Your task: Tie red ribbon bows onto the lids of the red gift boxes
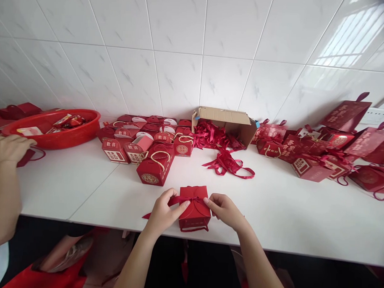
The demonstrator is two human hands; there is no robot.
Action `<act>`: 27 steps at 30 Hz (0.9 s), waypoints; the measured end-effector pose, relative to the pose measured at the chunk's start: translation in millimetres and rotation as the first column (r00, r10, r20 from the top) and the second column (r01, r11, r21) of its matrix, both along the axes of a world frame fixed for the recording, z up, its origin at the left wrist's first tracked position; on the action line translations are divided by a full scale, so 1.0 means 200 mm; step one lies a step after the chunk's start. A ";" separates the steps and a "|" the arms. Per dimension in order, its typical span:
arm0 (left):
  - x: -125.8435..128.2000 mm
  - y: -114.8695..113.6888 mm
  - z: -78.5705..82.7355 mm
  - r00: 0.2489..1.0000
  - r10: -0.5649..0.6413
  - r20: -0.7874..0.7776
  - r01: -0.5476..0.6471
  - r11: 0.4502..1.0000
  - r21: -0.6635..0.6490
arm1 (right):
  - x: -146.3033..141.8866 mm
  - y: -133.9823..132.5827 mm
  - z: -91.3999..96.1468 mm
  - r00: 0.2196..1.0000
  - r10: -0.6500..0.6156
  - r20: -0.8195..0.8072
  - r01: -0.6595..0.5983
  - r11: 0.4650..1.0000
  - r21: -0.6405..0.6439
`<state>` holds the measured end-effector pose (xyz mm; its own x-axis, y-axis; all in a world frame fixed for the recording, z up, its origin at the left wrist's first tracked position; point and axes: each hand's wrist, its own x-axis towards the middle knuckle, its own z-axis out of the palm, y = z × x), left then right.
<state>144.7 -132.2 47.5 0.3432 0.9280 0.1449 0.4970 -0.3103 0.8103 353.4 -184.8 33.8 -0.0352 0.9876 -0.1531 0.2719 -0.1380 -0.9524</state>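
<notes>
A small red gift box (194, 213) with overlapping curved flaps sits near the table's front edge, a dark red cord handle hanging at its front. Across its top runs a red ribbon (177, 199), knotted or looped at the middle. My left hand (164, 212) is at the box's left side, its fingers closed on the ribbon and its thumb reaching over the lid. On the opposite side, my right hand (224, 210) pinches the ribbon close to the lid's right edge. One pointed ribbon tail sticks out left of my left hand.
Behind stand several red gift boxes (156, 161) with rope handles. A cardboard box (224, 115) spills red ribbons (230, 164) onto the white table (92, 195). More gift boxes (314, 167) stand right. At left, a co-worker's hand (9, 150) is by a red basin (69, 139) of packets.
</notes>
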 end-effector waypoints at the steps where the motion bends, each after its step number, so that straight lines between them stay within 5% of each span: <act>1: 0.00 0.00 0.00 1.000 -0.001 0.007 0.001 1.000 0.001 | 0.00 0.00 0.00 1.000 0.003 0.002 -0.003 1.000 0.013; 10: 0.01 0.00 -0.02 0.995 0.094 0.021 -0.094 0.995 -0.031 | 0.03 -0.01 0.01 0.998 -0.034 -0.058 0.037 0.998 0.058; 27: -0.01 0.02 -0.04 0.995 0.001 0.103 0.017 0.985 -0.174 | 0.08 -0.03 0.02 0.930 0.104 -0.352 -0.091 0.994 0.055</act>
<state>142.0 -128.9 39.2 0.3422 0.9395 0.0155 0.4070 -0.1631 0.8988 369.1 -190.6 37.8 -0.1767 0.9813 -0.0766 -0.0736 -0.0908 -0.9931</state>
